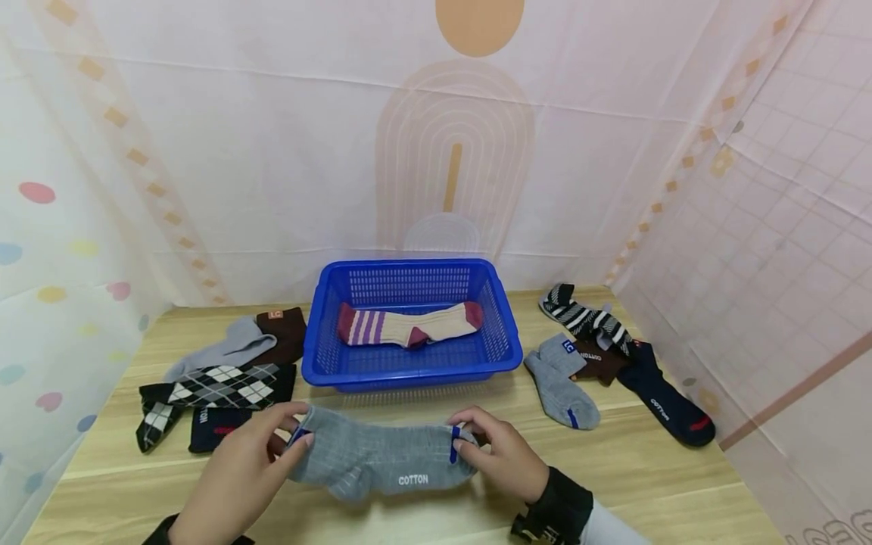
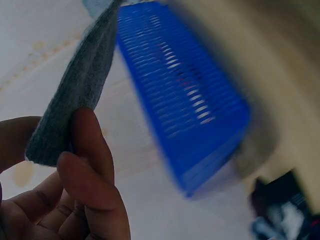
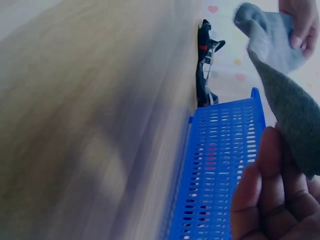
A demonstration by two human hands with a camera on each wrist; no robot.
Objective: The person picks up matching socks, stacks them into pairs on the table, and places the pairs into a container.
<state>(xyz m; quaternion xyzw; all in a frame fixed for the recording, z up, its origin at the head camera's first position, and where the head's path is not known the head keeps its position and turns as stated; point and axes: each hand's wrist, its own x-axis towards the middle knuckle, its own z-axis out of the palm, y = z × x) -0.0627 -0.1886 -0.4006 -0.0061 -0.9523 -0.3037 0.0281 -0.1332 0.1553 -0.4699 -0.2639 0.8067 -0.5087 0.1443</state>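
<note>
Stretched between both hands in the head view is a grey sock (image 1: 388, 454) with blue marks near its ends and the word COTTON on it. My left hand (image 1: 248, 458) pinches its left end between thumb and fingers. At the other end my right hand (image 1: 502, 453) pinches the sock beside a blue stripe. The left wrist view shows the sock (image 2: 80, 85) edge-on between the fingers. Behind it, a blue basket (image 1: 409, 377) contains a cream sock (image 1: 388, 328) with purple stripes and dark red heel and toe.
Left of the basket lie a light grey sock (image 1: 228, 348), a brown sock (image 1: 286, 333), an argyle sock (image 1: 225, 386) and a navy sock (image 1: 204, 431). On the right are another grey sock (image 1: 562, 382), a striped sock (image 1: 586, 318), a brown sock (image 1: 602, 362) and a navy sock (image 1: 664, 401).
</note>
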